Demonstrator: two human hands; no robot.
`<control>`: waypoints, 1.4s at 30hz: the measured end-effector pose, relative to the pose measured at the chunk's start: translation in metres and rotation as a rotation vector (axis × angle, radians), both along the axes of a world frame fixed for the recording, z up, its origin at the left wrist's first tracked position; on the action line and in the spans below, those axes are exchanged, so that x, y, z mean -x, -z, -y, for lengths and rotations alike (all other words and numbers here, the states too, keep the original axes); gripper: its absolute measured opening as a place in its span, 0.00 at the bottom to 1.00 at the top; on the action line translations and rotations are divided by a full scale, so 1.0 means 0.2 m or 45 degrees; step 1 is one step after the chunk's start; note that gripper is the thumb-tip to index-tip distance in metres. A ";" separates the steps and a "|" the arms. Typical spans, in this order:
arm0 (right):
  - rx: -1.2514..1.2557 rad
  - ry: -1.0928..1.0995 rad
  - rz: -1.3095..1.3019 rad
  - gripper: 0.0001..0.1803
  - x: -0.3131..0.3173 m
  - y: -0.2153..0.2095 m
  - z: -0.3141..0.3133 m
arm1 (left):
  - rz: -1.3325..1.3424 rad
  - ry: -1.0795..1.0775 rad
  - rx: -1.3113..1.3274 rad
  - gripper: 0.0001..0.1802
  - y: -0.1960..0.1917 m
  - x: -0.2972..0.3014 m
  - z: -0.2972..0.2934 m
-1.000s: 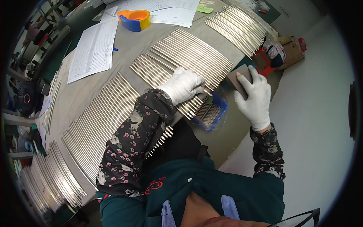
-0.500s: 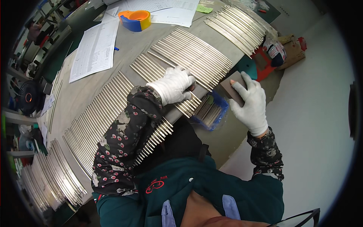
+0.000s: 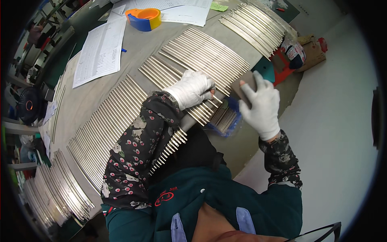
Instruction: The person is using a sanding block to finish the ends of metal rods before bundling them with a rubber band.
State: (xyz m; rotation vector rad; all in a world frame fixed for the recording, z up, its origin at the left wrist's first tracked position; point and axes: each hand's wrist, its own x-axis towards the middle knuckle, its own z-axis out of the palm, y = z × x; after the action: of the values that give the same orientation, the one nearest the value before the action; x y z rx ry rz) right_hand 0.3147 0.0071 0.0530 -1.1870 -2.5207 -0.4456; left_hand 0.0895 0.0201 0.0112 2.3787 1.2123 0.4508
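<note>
Under curled left fingers [image 3: 209, 84], metal rods [image 3: 198, 114], grip unclear; right fingers [image 3: 259, 82] hold brown block [image 3: 248, 80].

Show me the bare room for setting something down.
Bare grey tabletop lies between the white printed sheet, the orange-and-blue tape dispenser and the slim silver metal rods. A narrower strip parts the two farthest-right rod groups. The near edge is crowded with rods around the white-gloved left hand.
</note>
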 end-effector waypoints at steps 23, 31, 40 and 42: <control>0.198 -0.347 0.019 0.24 0.07 -0.05 0.15 | -0.042 -0.027 -0.113 0.09 0.06 -0.02 -0.02; 0.233 -0.399 -0.041 0.24 0.08 -0.02 0.15 | 0.080 -0.091 0.004 0.08 0.04 -0.02 -0.01; 0.262 -0.406 -0.135 0.24 0.06 -0.05 0.13 | 0.103 -0.067 0.019 0.09 0.05 -0.01 -0.01; 0.249 -0.375 -0.106 0.24 0.06 -0.01 0.10 | 0.123 -0.069 0.053 0.10 0.04 -0.02 -0.01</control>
State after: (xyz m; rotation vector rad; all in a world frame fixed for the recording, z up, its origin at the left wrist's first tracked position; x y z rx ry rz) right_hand 0.3032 -0.0133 0.0540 -0.8533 -2.6536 -0.0762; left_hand 0.0936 0.0231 0.0039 2.2664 1.2324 0.5460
